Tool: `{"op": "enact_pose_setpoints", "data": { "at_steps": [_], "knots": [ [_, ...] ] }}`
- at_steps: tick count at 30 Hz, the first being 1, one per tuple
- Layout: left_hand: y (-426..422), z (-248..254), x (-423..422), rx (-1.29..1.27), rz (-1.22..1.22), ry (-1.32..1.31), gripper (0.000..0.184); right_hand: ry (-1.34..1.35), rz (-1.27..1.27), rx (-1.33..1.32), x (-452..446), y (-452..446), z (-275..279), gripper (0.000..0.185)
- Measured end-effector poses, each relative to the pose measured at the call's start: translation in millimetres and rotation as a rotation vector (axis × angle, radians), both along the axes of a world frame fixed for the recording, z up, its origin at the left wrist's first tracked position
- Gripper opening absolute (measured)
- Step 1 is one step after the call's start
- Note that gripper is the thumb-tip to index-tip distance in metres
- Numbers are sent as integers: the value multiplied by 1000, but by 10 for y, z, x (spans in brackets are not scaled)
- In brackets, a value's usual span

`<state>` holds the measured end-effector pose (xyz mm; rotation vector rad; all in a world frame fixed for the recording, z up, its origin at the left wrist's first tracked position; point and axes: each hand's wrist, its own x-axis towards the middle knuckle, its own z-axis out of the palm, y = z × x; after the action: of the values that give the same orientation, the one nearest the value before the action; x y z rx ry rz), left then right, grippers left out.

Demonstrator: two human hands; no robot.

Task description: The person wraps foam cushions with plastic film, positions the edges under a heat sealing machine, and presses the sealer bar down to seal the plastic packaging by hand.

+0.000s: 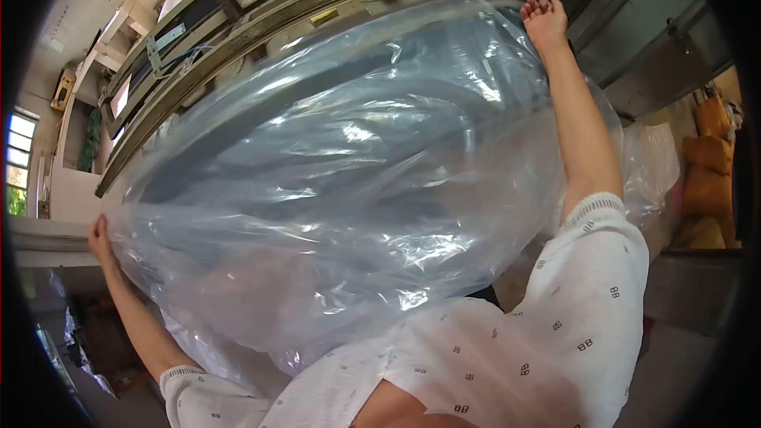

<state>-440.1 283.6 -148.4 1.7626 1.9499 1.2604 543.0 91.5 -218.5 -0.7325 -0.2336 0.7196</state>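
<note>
A large sheet of clear plastic (341,182) spreads between my two raised arms, wrinkled and shiny, over a dark surface that shows through it. At the far left, my left hand (100,239) pinches the sheet's left edge with bent fingers. My right hand (545,22) is up at the top right, beside the sheet's upper right corner, with its fingers curled; whether plastic lies between them is too small to tell. The lower part of the sheet hangs against my white patterned shirt.
A long metal frame with rails (261,28) runs behind the sheet from upper right to left. Orange-brown bundles (707,182) stand at the right, near more crumpled plastic (652,162). A window (21,162) is at the far left, and grey metal panels are at the upper right.
</note>
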Motion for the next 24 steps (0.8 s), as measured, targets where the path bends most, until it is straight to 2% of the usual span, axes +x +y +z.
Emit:
{"op": "enact_pose_setpoints", "data": {
  "at_steps": [3, 6, 8, 9, 10, 11, 12, 13, 14, 15, 16, 17, 18, 19, 20, 21, 23, 24],
  "knots": [
    [-417, 214, -620, -19, 107, 73, 33, 138, 85, 10, -472, -434, -122, 28],
    [-572, 324, -1082, -353, 353, 623, 34, 114, 215, -20, -1007, -832, 15, 26],
    [-522, 349, -474, -454, 477, 1273, 37, 60, 227, -9, -1178, -934, 47, 25],
    [-337, 276, -159, -265, 370, 1255, 38, 40, 235, 3, -1177, -956, 14, 23],
    [-116, 158, 175, -15, 135, 1145, 37, 18, 242, 15, -1166, -948, -26, 22],
    [61, 109, 825, 49, -182, 895, 36, -9, 248, 30, -1152, -933, -52, 21],
    [-60, 212, 1924, -83, -439, 748, 37, -31, 248, 19, -1153, -927, -68, 20],
    [-300, 310, 2935, -372, -538, 622, 43, -58, 246, 8, -1154, -915, -74, 20],
    [-998, 442, 3968, -435, -590, 298, 51, -85, 243, -3, -1159, -900, -78, 19],
    [-1103, 388, 4517, -477, -760, 376, 57, -123, 227, -17, -1173, -886, -82, 19],
    [-1078, 114, 4907, -427, -813, 347, 63, -162, 208, -34, -1192, -875, -86, 19],
    [-1108, -48, 5324, -173, -854, 558, 62, -202, 186, -54, -1211, -875, -95, 20],
    [-1230, -123, 5706, -121, -837, 627, 57, -326, 161, -108, -1240, -860, -112, 20],
    [-1239, -276, 5999, -203, -922, 497, 49, -449, 132, -160, -1279, -827, -131, 22],
    [-1367, -374, 6192, -485, -977, 77, 36, -570, 97, -215, -1301, -803, -124, 23],
    [-1486, -492, 6308, -547, -1027, -307, 27, -902, 72, -343, -1316, -781, -89, 26],
    [-1718, -595, 6188, -598, -1024, -622, 23, -1548, 13, -609, -1235, -749, -17, 34],
    [-1795, -572, 5971, -540, -1036, -504, 23, -1726, -76, -735, -1115, -749, -36, 37]
  ]
}}
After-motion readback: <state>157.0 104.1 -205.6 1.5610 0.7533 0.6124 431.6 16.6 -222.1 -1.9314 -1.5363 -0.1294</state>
